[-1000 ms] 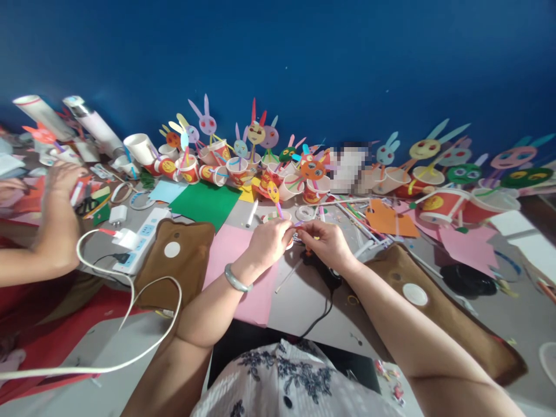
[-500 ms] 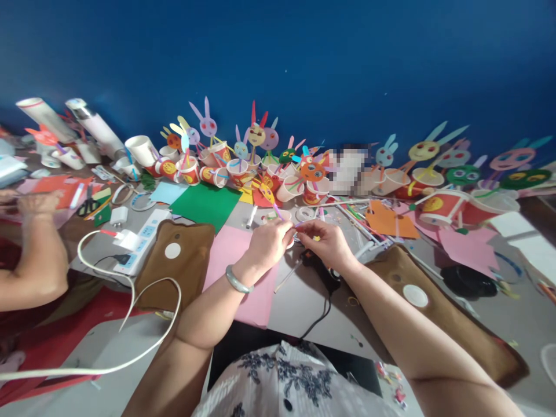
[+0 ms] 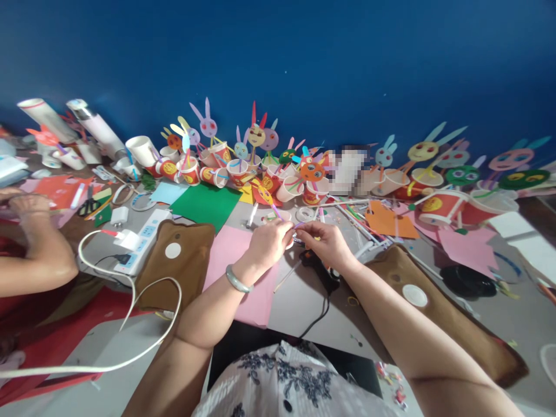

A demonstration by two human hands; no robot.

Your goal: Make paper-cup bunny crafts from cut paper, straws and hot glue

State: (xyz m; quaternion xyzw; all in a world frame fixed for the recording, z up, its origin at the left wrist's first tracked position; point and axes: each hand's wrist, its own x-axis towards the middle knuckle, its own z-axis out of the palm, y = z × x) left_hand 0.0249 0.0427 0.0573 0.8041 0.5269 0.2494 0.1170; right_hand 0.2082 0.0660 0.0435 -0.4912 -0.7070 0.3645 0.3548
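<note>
My left hand (image 3: 271,240) is closed around the lower part of a purple pipe cleaner (image 3: 278,213). A small orange-yellow paper face (image 3: 263,193) stands tilted at its upper end. My right hand (image 3: 326,244) meets the left fingertips in a pinch, where a bit of purple shows between them. The fingers hide most of what lies there, including part of a white rim just below. Under my right hand lies a black glue gun (image 3: 320,271), its cord running towards me. A thin stick (image 3: 287,275) rests to its left.
Paper cups with animal faces (image 3: 238,168) line the blue wall. Pink paper (image 3: 237,260), green paper (image 3: 206,205) and a brown pouch (image 3: 176,260) lie left, near a power strip (image 3: 145,240). Another brown pouch (image 3: 438,313) lies right. A co-worker's arm (image 3: 41,243) is far left.
My hands stay almost in place, with the right fingers shifting slightly at the pinch and more purple showing there. The co-worker's arm at the left has moved a little to the right.
</note>
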